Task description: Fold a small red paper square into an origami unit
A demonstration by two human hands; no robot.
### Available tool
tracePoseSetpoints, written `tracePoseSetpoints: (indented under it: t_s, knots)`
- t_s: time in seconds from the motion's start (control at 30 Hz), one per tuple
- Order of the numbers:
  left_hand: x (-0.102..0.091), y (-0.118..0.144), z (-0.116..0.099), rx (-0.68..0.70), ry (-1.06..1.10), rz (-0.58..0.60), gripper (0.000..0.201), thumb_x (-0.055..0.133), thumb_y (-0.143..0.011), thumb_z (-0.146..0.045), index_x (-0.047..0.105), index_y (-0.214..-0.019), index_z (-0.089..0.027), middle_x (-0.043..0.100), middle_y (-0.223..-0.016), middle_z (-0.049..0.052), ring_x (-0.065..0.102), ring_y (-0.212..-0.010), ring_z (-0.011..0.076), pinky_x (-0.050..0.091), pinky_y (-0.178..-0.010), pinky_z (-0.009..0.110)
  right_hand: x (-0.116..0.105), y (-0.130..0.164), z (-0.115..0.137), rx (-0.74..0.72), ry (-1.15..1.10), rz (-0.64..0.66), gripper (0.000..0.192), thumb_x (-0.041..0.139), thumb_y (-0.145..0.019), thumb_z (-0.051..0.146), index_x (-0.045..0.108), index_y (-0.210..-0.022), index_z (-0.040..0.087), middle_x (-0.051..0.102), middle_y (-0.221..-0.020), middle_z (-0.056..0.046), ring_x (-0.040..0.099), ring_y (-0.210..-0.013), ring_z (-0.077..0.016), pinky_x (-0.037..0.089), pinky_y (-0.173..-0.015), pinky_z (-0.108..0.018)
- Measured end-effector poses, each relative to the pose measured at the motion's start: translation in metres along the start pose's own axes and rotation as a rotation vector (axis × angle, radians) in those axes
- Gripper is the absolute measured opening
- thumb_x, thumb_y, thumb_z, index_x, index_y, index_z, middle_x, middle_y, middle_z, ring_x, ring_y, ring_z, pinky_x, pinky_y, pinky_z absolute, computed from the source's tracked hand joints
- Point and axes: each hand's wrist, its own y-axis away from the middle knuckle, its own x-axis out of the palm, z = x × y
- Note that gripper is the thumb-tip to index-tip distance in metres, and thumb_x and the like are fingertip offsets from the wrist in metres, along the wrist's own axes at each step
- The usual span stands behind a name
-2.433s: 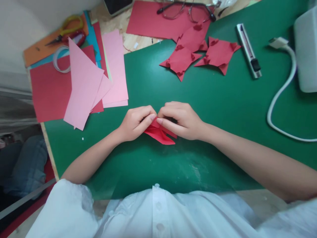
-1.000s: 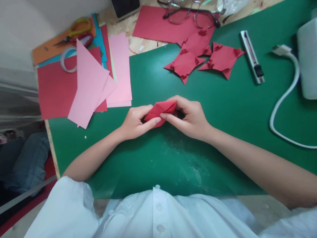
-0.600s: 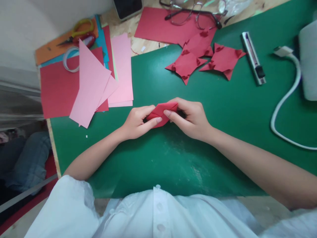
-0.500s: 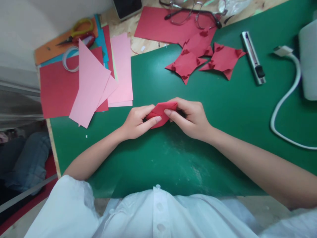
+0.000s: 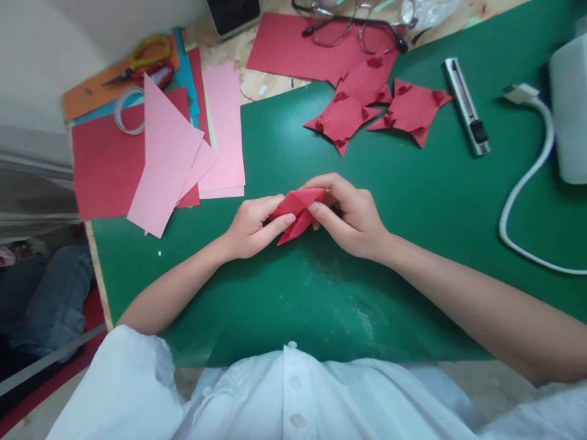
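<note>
A small piece of folded red paper [image 5: 300,211] is held between my two hands above the green table mat [image 5: 275,293]. My left hand [image 5: 257,227] pinches its left end, thumb on top. On the right side, my right hand [image 5: 351,214] grips it with the thumb pressed on the upper face and the fingers behind. A pointed flap sticks out at the lower edge of the paper. Parts of the paper lie hidden under my fingers. Beyond my hands lie several finished-looking red folded paper shapes [image 5: 346,119] with curled points.
Pink paper sheets [image 5: 169,153], red sheets [image 5: 105,165], a tape roll [image 5: 120,116] and scissors [image 5: 151,55] lie at the left. Eyeglasses [image 5: 358,27] rest on red paper at the back. A box cutter [image 5: 466,107] and white cable [image 5: 507,214] lie right.
The folded red paper has opened out somewhat, and a pointed flap now shows at its lower edge. My right hand has shifted slightly left; my left hand has kept its hold.
</note>
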Motion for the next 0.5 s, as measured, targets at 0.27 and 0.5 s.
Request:
tracePoseSetpoints:
  t_s: [0.27,0.5]
  knots:
    - [-0.0007,0.0004,0.001,0.033,0.001,0.013,0.032,0.054,-0.109,-0.041,0.067,-0.091,-0.018,0.065,-0.072,0.0,0.058,-0.063,0.0097,0.043,-0.059,0.023,-0.001,0.0012,0.001,-0.068,0.074,-0.012,0.017,0.055,-0.108,0.027,0.063,-0.121,0.019,0.073,-0.09,0.003,0.062,-0.064,-0.006,0.05,-0.063,-0.019]
    - [-0.0026,0.0,-0.0004,0.098,-0.108,0.101,0.04,0.048,-0.112,-0.042,0.065,-0.087,-0.017,0.069,-0.073,0.001,0.062,-0.067,0.0115,0.046,-0.066,0.024,0.0001,0.0008,-0.0015,-0.133,0.095,-0.061,0.028,0.056,-0.101,0.012,0.066,-0.126,0.022,0.08,-0.107,0.002,0.069,-0.072,-0.0056,0.055,-0.069,-0.018]
